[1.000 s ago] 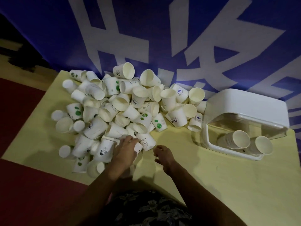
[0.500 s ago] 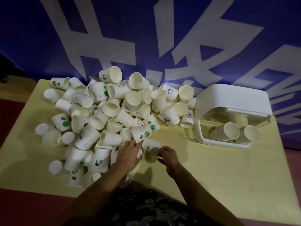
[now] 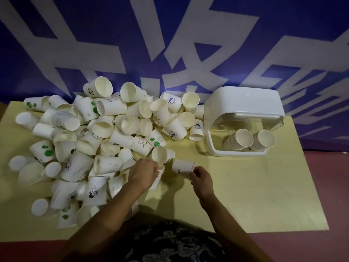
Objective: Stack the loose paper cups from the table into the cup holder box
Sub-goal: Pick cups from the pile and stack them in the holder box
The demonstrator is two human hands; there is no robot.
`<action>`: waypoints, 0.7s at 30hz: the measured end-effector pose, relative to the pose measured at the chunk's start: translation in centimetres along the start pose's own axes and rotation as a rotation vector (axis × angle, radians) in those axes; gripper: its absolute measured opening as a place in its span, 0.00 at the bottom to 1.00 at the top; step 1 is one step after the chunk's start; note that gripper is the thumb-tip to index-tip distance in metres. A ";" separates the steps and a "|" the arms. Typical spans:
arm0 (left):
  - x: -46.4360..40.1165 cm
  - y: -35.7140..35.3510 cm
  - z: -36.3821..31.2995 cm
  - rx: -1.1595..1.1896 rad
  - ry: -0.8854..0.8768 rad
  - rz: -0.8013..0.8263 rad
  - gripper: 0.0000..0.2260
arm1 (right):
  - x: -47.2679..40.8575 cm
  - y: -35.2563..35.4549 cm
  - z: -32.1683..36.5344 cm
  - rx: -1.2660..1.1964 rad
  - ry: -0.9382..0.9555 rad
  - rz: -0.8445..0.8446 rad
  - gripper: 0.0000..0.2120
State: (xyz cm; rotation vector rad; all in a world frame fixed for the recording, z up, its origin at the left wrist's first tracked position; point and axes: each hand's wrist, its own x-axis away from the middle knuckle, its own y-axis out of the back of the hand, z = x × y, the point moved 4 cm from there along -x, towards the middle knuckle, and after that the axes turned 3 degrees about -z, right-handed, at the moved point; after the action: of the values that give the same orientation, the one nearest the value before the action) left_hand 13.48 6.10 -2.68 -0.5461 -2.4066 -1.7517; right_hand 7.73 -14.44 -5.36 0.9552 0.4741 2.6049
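Two stacks [image 3: 238, 139] of nested paper cups lie on their sides in the box [image 3: 243, 103], a white plastic holder with rounded corners and a clear front, sitting at the far right edge of the surface [image 3: 264, 186]. Their open mouths face me.

Dozens of loose cups form the pile [image 3: 90, 140], too many to count, spread over the left half of the surface from the far edge to the near edge. They are thin white paper, tapered, with rolled rims; most lie on their sides, some mouth up. A few carry green leaf prints, small black drawings or the word HELLO.

My left hand [image 3: 144, 173] is curled round the rim of a cup [image 3: 158, 178] at the pile's right side, near the middle of the surface; the hand hides most of that cup. My right hand [image 3: 201, 179] pinches the rim of a HELLO cup [image 3: 182, 168] lying on its side just beside it. One more cup [image 3: 160, 155] stands tilted, mouth toward me, just beyond both hands.

The surface is pale yellow, matte and smooth. Behind it hangs a blue banner [image 3: 170, 44] with large white characters. Dull red floor [image 3: 330, 186] shows on the right. My dark patterned clothing [image 3: 170, 242] fills the bottom edge.
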 end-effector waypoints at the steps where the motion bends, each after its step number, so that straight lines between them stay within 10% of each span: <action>1: 0.0 0.4 -0.7 0.017 -0.010 -0.032 0.08 | 0.0 0.8 0.4 0.039 0.047 -0.032 0.04; 10: -1.1 3.9 -10.5 0.236 -0.279 -0.436 0.02 | -0.9 10.7 3.7 0.214 0.493 -0.301 0.04; 21: -5.5 3.5 -26.3 0.257 -0.424 -0.394 0.07 | -5.2 26.3 5.7 0.475 0.815 -0.547 0.10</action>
State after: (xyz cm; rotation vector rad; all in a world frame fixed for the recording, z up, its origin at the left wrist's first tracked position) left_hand 16.76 -18.82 7.34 -0.4722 -3.1630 -1.5280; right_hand 10.41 -38.90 6.64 -0.2032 1.3665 2.2779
